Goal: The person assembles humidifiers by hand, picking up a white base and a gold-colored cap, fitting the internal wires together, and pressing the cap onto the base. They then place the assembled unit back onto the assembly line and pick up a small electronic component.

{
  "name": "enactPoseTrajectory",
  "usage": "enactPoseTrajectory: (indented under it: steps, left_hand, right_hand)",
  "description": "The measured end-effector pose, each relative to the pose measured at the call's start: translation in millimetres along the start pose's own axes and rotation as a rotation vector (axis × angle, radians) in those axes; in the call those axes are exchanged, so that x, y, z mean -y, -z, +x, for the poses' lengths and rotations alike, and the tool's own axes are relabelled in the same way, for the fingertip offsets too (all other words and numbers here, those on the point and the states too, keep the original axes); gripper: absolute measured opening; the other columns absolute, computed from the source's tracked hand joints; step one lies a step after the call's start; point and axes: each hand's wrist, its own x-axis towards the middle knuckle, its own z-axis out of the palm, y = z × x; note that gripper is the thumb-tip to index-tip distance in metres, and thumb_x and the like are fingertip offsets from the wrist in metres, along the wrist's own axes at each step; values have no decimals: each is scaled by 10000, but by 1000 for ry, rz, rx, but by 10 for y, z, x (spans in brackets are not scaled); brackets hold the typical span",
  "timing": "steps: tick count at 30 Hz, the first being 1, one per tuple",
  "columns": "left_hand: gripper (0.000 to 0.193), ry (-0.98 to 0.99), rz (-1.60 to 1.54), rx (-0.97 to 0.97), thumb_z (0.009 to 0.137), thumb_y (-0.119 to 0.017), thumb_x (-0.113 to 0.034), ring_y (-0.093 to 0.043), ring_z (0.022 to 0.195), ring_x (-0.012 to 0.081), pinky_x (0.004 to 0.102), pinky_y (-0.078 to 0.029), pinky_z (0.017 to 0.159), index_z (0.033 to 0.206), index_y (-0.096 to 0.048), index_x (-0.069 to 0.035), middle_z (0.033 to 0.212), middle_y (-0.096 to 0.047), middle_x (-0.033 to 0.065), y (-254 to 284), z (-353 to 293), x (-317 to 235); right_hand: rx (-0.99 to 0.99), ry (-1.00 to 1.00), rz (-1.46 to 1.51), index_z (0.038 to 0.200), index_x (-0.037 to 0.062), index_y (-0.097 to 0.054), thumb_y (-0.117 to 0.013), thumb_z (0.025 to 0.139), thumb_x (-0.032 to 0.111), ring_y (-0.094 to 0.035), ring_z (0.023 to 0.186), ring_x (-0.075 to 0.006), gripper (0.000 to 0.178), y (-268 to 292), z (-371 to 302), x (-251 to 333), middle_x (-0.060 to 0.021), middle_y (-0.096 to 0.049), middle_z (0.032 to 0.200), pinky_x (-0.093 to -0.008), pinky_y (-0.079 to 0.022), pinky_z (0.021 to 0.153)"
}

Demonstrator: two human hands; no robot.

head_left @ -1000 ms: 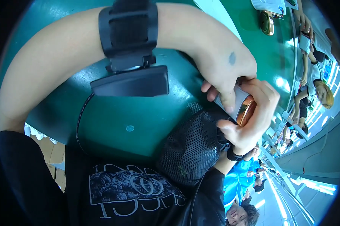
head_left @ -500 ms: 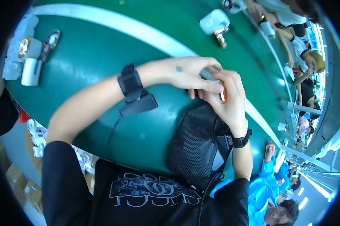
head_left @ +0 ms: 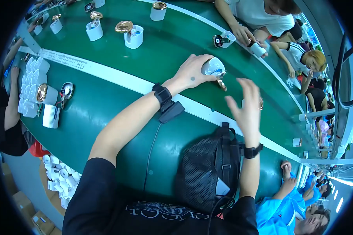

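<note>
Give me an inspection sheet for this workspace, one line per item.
Surface: green tabletop, crossed by a white strip.
Work pieces: white housing with blue wire inside, gold lid beside it; white-and-gold unit partly hidden behind the right hand.
Clutter: black mesh bag near the right forearm; clustered white cups at left.
Left hand: fingers around the white housing.
Right hand: fingers spread; contact with the unit behind cannot be told.
Cables: thin dark cable from the left wrist device toward the body.
Surroundings: co-workers around the table; cardboard boxes at lower left.
</note>
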Motion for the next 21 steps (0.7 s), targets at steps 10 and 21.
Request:
enactPoseTrajectory:
  steps: [10,21]
  left_hand:
    - [698,-106,-176,170,733,-884,-318,-552,759,207,337,-497,716,1317,-601,-63,946,-636,81,124,-172,-115]
    - [699,-71,-141,-46,735,-885,-336,-607,733,163,318,-526,666,1272,-596,6,948,-668,97,183,-294,-182]
  right_hand:
    - [247,-256,433,1364,-5,-515,-820,826,174,-627,1189,-308,644,-148,42,65,-204,-616,1267,-395,-510,967]
    - [315,-191,772,1367,-23,-514,-853,791,223,-695,1025,-344,712,-357,-198,249,-213,-680,1104,-409,-549,886]
